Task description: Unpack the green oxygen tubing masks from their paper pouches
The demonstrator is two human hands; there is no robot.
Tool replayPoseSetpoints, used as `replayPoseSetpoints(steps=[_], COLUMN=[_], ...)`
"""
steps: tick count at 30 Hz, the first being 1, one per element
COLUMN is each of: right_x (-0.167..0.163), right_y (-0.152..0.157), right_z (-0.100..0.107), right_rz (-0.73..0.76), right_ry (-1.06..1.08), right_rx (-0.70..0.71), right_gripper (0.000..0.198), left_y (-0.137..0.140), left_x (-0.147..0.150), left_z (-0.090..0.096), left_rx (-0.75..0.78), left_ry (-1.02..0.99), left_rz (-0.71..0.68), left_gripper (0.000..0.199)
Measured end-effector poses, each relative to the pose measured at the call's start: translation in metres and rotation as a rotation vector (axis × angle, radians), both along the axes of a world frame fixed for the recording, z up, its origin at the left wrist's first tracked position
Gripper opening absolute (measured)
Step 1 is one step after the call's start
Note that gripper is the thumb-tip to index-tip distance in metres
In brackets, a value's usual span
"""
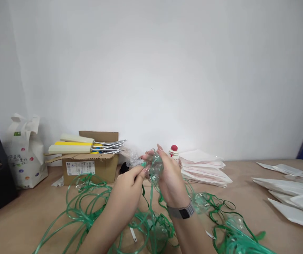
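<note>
Face mask (156, 167): clear soft plastic, pale green tint, glossy with bright highlights. Small domed shell, partly hidden by fingers, so full outline can't be read. It's up in front of the person, above the brown tabletop (242, 192), between the two hands.

Left hand (131, 180): thumb and fingertips pinching the mask's left edge, next to a small brighter-green bit (144, 164). Right hand (171, 176): cupped round the mask from the right, gripping it; dark-faced watch (184, 213) on that wrist. Exact finger contact behind the shell: can't tell.

Below, on the table: loose loops of translucent green tubing (84, 215), left of centre. Second mask (158, 231), same green tint, lies under the hands among darker green straps (169, 225). Third mask (201, 201) lies right of the right wrist.
</note>
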State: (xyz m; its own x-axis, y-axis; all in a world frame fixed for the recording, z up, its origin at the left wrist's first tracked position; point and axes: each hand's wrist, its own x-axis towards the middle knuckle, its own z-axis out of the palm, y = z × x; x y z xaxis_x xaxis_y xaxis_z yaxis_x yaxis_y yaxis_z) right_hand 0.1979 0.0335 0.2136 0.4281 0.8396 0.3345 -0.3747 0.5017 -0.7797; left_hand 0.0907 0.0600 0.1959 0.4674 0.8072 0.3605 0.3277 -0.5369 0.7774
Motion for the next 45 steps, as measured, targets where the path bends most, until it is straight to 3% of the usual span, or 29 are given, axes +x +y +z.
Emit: replayPoseSetpoints(steps=[9,13,21,45], right_x=[0.005,0.007,0.018,0.029], right_y=[0.018,0.02,0.028,0.032], right_z=[-0.012,-0.011,-0.015,-0.015], right_rz=[-0.185,-0.196,-0.234,-0.285], right_ry=[-0.016,0.021,0.014,0.012], right_rx=[-0.076,-0.105,-0.09,-0.117], right_gripper=[0.027,0.025,0.026,0.025], left_y=[-0.005,-0.009,-0.008,-0.001], left_x=[0.01,0.013,0.011,0.014], left_z=[-0.006,-0.007,-0.007,-0.012], left_rx=[0.129,0.175,0.119,0.05], left_ry=[0.126,0.17,0.25,0.158], left_rz=[0.108,0.138,0.115,-0.001], left_gripper=[0.03,0.029,0.032,0.035])
